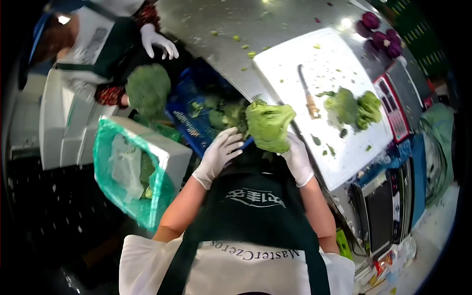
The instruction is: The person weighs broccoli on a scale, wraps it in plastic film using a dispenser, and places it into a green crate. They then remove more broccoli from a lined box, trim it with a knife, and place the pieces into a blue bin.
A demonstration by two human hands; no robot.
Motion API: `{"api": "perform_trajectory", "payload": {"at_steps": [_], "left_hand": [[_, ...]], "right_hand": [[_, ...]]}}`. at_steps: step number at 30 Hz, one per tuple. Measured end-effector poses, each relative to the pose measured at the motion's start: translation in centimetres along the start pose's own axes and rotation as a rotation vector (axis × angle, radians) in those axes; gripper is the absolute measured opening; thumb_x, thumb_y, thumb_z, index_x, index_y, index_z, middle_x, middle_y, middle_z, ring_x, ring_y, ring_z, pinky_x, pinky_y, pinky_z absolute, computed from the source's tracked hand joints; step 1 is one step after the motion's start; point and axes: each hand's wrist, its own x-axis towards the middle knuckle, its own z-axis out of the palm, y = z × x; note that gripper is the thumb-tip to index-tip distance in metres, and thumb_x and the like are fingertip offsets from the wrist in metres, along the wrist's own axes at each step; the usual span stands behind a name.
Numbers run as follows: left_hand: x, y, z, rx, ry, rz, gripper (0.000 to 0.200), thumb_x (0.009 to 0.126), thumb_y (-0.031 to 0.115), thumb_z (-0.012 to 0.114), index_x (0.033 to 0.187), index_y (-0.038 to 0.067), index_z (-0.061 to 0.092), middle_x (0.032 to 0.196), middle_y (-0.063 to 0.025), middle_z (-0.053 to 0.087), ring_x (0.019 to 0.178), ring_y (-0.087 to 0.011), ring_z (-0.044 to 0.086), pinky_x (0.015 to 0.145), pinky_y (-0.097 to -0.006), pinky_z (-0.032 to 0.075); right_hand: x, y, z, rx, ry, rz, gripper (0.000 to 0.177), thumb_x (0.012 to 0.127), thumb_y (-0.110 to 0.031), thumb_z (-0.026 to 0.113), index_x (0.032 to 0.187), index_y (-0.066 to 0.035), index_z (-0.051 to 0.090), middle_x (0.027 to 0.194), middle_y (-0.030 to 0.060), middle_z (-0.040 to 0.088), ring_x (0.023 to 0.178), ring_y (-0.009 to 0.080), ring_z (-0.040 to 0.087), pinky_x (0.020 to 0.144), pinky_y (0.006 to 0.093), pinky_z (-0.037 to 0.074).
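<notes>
Closest I see my dark apron (250,216). At 12 o'clock my right hand (298,160) curls round a whole broccoli (269,125); my left hand (219,153) touches it, fingers loose and open. Cut pieces (351,105) lie on the board (295,64) at 2 o'clock. More wait in the blue crate (184,120).

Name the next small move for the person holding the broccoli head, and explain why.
Probably set the broccoli head down on the white cutting board near the knife. The right hand holds it at the board's edge, the left hand beside it; the knife lies free, and cut florets already lie there.
</notes>
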Motion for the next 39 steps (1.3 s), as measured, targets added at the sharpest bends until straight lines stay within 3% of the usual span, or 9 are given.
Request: {"api": "perform_trajectory", "payload": {"at_steps": [2,6,12,16,17,21,29,35,39], "left_hand": [[0.3,-0.4,1.8,0.316,0.115,0.035,0.046,0.099,0.031,0.055,0.139,0.011,0.049,0.137,-0.0135,0.054,0.125,-0.0261,0.052,0.105,-0.0372,0.042],[1.7,-2.0,2.0,1.166,0.048,0.445,0.046,0.090,0.019,0.068,0.133,0.010,0.057,0.141,-0.0182,0.049,0.134,-0.0298,0.044,0.112,-0.0358,0.032],[4.5,-2.2,4.1,1.185,-0.155,0.430,0.040,0.089,0.017,0.067,0.128,0.010,0.061,0.138,-0.0182,0.052,0.130,-0.0304,0.048,0.110,-0.0367,0.035],[3.7,-1.5,8.9,1.018,-0.197,0.566,0.033,0.089,0.007,0.063,0.123,0.005,0.062,0.131,-0.0138,0.058,0.125,-0.0270,0.053,0.107,-0.0340,0.038],[3.4,-1.5,10.5,0.984,-0.194,0.585,0.031,0.089,0.004,0.062,0.120,0.003,0.062,0.125,-0.0127,0.061,0.121,-0.0251,0.055,0.105,-0.0330,0.039],[3.5,-2.8,16.5,0.945,-0.170,0.715,0.028,0.089,0.004,0.062,0.117,0.002,0.064,0.119,-0.0141,0.063,0.115,-0.0253,0.058,0.102,-0.0336,0.042],[5.0,-4.3,32.0,0.949,-0.307,0.968,0.034,0.088,0.006,0.061,0.122,0.003,0.064,0.130,-0.0160,0.059,0.123,-0.0294,0.054,0.106,-0.0378,0.039],[6.3,-6.9,32.2,0.931,-0.141,0.799,0.032,0.089,0.004,0.060,0.120,0.002,0.064,0.124,-0.0156,0.061,0.122,-0.0278,0.055,0.106,-0.0364,0.040],[7.0,-7.9,29.0,0.840,-0.016,0.631,0.030,0.092,0.005,0.060,0.121,0.000,0.063,0.119,-0.0128,0.062,0.115,-0.0231,0.058,0.101,-0.0330,0.042]], "right_hand": [[-1.9,-2.1,-0.9,-0.049,0.201,-0.002,0.030,0.097,-0.013,0.053,0.119,0.005,0.061,0.117,0.0081,0.065,0.107,0.0184,0.061,0.097,0.0309,0.046],[-5.8,-3.8,-4.3,-0.018,0.280,-0.141,0.035,0.100,-0.021,0.045,0.120,0.004,0.061,0.107,0.0094,0.068,0.087,0.0146,0.063,0.071,0.0263,0.050],[-12.0,-5.8,-6.4,0.383,0.422,-0.257,0.039,0.101,-0.030,0.044,0.126,-0.002,0.054,0.113,0.0128,0.066,0.090,0.0255,0.065,0.068,0.0355,0.053],[-13.5,-6.9,-10.5,0.545,-0.013,-0.296,0.040,0.101,-0.030,0.046,0.134,-0.006,0.052,0.130,0.0104,0.060,0.111,0.0276,0.061,0.083,0.0410,0.055],[-13.6,-6.6,-11.0,0.507,0.349,-0.267,0.043,0.102,-0.030,0.046,0.137,-0.006,0.050,0.133,0.0109,0.057,0.116,0.0273,0.059,0.090,0.0419,0.053],[-12.9,-10.0,-14.0,0.459,0.110,-0.309,0.051,0.102,-0.029,0.048,0.147,-0.006,0.037,0.146,0.0095,0.047,0.133,0.0256,0.047,0.111,0.0371,0.039],[-12.6,-18.0,-21.2,0.540,-0.111,0.059,0.046,0.104,-0.025,0.037,0.143,-0.002,0.039,0.134,0.0152,0.055,0.099,0.0211,0.065,0.067,0.0252,0.056],[-7.8,-32.1,-27.4,-0.329,0.148,-0.240,0.044,0.104,-0.028,0.035,0.140,-0.004,0.043,0.128,0.0110,0.056,0.102,0.0182,0.059,0.085,0.0334,0.053],[-1.9,-40.1,-37.9,0.299,0.159,-0.045,0.052,0.103,-0.036,0.038,0.144,-0.003,0.037,0.133,0.0250,0.051,0.092,0.0238,0.065,0.069,0.0286,0.058]]}}
